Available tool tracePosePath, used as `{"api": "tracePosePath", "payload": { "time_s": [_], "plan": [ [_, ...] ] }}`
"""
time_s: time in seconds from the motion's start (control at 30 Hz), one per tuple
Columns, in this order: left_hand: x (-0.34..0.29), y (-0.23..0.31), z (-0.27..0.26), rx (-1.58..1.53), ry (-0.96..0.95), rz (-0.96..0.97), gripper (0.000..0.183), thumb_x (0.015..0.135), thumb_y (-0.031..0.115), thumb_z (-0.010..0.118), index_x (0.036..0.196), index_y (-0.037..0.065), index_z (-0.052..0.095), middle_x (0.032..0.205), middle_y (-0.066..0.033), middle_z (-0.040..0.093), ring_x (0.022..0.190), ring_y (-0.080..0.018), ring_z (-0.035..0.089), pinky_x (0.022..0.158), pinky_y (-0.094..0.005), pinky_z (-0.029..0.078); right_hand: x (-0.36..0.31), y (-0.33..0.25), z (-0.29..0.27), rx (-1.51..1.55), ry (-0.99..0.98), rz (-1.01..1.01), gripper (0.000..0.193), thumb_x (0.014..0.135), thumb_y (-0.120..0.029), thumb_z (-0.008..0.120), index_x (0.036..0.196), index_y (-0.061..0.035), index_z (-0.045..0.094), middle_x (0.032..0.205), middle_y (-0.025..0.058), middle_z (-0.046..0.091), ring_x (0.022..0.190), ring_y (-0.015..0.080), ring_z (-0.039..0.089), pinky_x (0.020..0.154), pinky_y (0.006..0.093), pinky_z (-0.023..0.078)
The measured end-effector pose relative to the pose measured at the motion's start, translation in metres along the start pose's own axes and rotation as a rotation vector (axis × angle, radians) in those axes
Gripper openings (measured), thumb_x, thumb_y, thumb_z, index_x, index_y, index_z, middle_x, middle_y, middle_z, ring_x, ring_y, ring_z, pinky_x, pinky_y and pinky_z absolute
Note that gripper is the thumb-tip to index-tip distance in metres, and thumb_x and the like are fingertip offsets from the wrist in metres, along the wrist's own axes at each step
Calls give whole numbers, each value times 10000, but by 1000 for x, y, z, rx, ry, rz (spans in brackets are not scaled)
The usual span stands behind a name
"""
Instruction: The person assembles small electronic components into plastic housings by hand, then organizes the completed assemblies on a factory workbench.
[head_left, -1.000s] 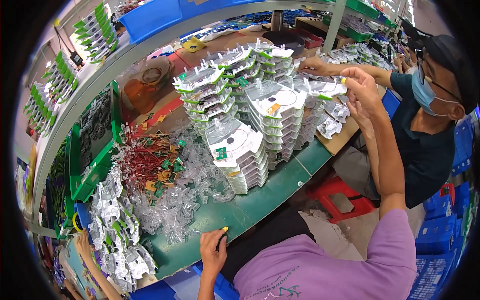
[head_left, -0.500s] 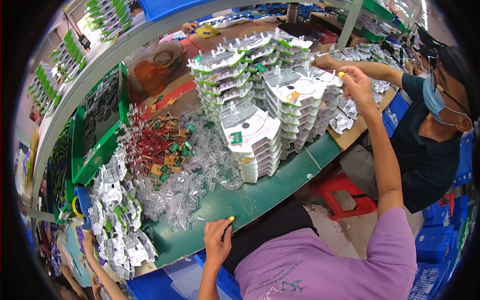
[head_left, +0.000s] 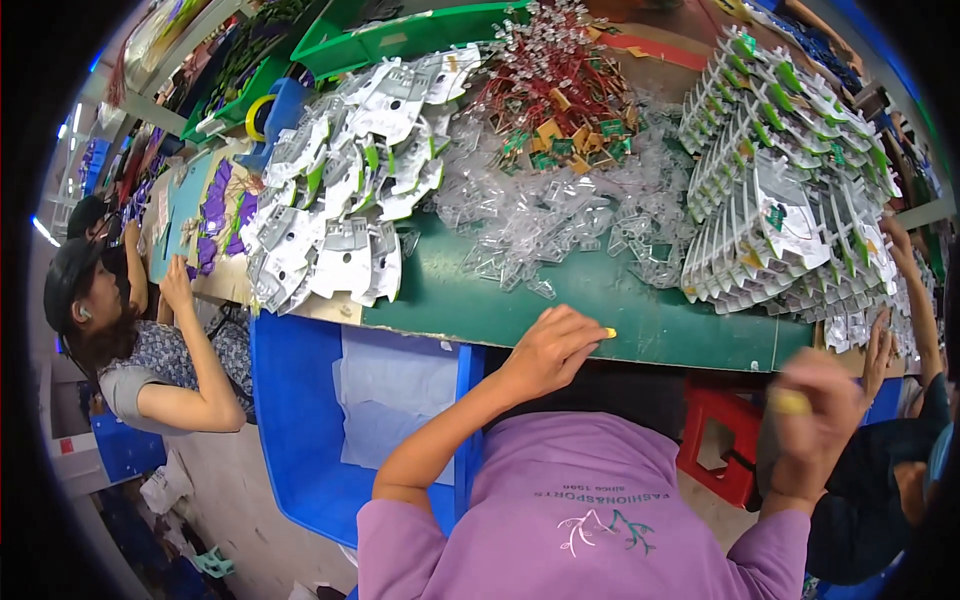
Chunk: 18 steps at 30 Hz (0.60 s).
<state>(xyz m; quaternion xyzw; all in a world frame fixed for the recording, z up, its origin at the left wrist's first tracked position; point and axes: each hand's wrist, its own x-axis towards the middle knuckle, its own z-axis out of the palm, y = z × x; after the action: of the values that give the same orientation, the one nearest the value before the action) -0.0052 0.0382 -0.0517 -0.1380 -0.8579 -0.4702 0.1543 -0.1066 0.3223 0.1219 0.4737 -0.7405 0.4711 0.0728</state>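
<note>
My left hand [head_left: 548, 352] is at the front edge of the green table [head_left: 450, 290], fingers bent, with a small yellow thing [head_left: 610, 333] at one fingertip; I cannot tell whether it grips anything. My right hand [head_left: 815, 415] is too blurred to tell either. Clear plastic pieces [head_left: 540, 215] lie heaped beyond my left, stacked white shells [head_left: 790, 210] beyond my right.
</note>
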Motion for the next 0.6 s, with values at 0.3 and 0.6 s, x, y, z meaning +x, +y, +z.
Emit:
{"api": "tracePosePath", "payload": {
  "time_s": [0.3, 0.6],
  "plan": [
    [0, -8, 2, -69, 70, 48, 233, 759, -55, 686, 979, 20, 700, 909, -85, 666, 824, -276, 615, 748, -369, 494, 99, 133, 197, -671, 51, 274, 106, 881, -79, 620, 955, -5, 601, 922, 170, 621, 768, 387, 641, 622, 460, 515],
    [-8, -6, -12, -235, 94, 19, 239, 767, -81, 649, 993, -8, 679, 912, -108, 651, 829, -287, 612, 758, -377, 487, 84, 52, 184, -169, 9, 195, 101, 897, -56, 588, 912, 19, 654, 886, 160, 639, 700, 270, 636, 639, 360, 520]
  ]
}}
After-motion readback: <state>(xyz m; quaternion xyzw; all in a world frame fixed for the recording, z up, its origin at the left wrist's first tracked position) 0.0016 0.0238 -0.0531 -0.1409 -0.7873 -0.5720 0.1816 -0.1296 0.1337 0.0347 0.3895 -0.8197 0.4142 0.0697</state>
